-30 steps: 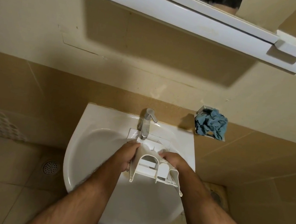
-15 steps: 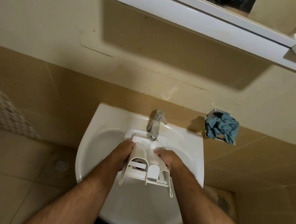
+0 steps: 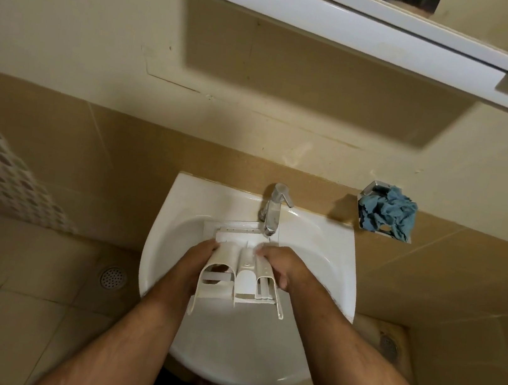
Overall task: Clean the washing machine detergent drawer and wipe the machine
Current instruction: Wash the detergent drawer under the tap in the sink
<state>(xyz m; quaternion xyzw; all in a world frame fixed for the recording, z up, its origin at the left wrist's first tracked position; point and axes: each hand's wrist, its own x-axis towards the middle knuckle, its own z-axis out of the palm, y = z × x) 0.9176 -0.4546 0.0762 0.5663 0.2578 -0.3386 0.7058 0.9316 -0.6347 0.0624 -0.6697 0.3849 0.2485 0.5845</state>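
A: Head view has us over the sink [image 3: 175, 223], going left to right. Our left hand [image 3: 199, 260] grips the drawer [image 3: 238, 275] on its left flank, fingers curled round the edge. The drawer sits between both hands, inside the bowl, tilted with its far end under the tap [image 3: 273, 208].

B: And our right hand [image 3: 281, 267] clamps the right flank, thumb down the side rail. A thin thread of water seems to fall from the spout, though we cannot be sure of it.

A: So we judge this the rinsing step. To do it well, we should turn the drawer so each compartment in turn comes under the flow, and tip the open end down so the residue drains into the bowl, not over the rim.

B: Wet plastic will likely be slippery, so we keep both grips firm and low in the bowl. The thin rails at the near end look easy to snap; we should not lever on them.

A: The room, then. At left, a patterned panel [image 3: 1, 174] and a floor drain [image 3: 113, 277] in pale tiles.

B: Above, a white cabinet [image 3: 354, 19] hangs on the cream wall. To the right, a blue cloth [image 3: 387, 215] is bunched in a metal holder [image 3: 375, 190] on the tan tiles, handy, we'd guess, for wiping the machine later.
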